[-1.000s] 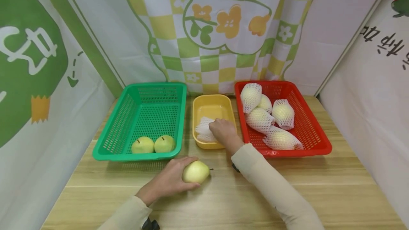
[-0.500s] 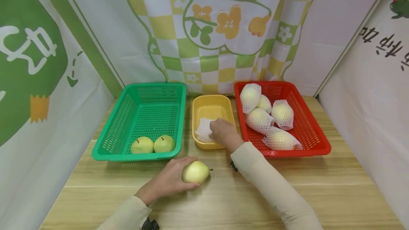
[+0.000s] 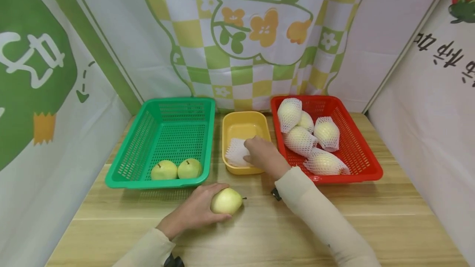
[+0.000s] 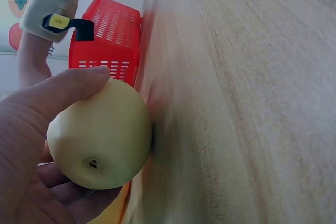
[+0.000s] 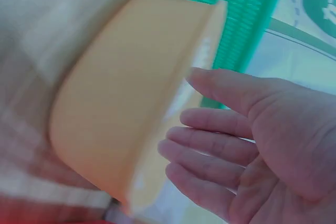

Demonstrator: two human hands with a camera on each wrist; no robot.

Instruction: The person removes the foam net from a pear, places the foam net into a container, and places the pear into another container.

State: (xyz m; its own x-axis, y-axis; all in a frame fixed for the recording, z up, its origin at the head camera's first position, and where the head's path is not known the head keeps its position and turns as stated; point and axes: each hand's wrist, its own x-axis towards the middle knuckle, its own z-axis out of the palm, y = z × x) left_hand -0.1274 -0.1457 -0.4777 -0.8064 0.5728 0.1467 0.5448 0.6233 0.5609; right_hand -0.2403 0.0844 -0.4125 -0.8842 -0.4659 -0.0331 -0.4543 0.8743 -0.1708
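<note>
Nearest: left hand [image 3: 196, 206] wrapped round a bare pear [image 3: 225, 201], thumb one side, fingers the other, stem pointing to the right. Pear lies low over the table [image 3: 274, 234], in front of the yellow tray; whether it touches the wood, cannot tell.

A little farther: right hand [image 3: 266, 154] reaches over the near right part of the yellow tray [image 3: 245, 127], fingertips by the white net sleeves [image 3: 235, 151]. Wrist view shows fingers relaxed, a gap to the thumb; nothing visibly pinched.

Step in hand, my reading: getting a sleeve for the held pear. Next move seems to call for separating one sleeve, lifting it free and spreading its mouth, pear kept steady.

Beyond, left: green basket [image 3: 182, 135], two bare pears [image 3: 164, 170] side by side at its near wall. Right: red basket [image 3: 349, 178], five netted pears [image 3: 299, 139], mostly to its left. Behind all, checked curtain [image 3: 243, 73].
</note>
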